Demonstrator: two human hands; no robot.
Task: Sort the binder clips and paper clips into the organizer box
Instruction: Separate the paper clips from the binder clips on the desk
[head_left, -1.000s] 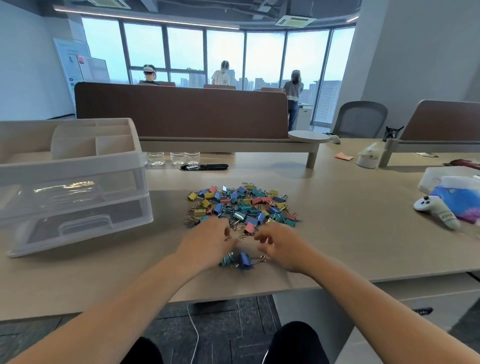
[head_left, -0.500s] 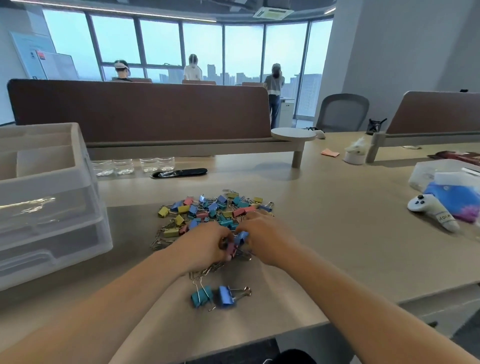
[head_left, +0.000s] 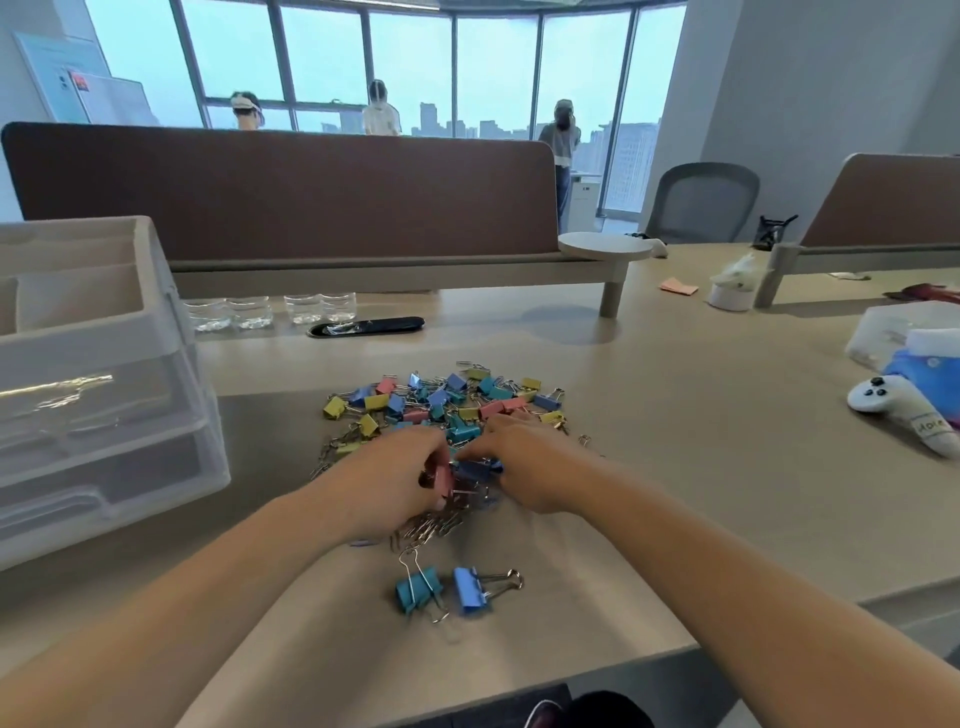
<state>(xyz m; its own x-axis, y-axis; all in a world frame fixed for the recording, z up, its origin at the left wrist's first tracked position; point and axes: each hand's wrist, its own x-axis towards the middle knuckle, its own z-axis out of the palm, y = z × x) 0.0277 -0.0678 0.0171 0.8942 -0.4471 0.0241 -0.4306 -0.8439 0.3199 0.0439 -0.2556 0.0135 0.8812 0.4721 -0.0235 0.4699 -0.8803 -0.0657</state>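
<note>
- A person sits at a long pale counter, both bare forearms reaching forward to a heap of stationery.
- A pile of binder clips in yellow, pink, teal and blue lies in the middle of the counter, beyond the hands.
- The left hand has its fingers curled, with a pink binder clip pinched at the thumb.
- The right hand is just beside it, its fingertips gripping a dark blue binder clip.
- The 2 hands are close together, almost touching, at the near edge of the pile.
- Silver paper clips lie tangled under and just in front of the left hand.
- 2 clips sit apart, nearer the person: a teal binder clip and, just to its right, a light blue binder clip.
- The organizer box, translucent white with open compartments on top and drawers below, stands at the left of the counter, well apart from the pile.
- A white game controller lies at the far right.
- Small clear glasses stand by a brown desk divider.
</note>
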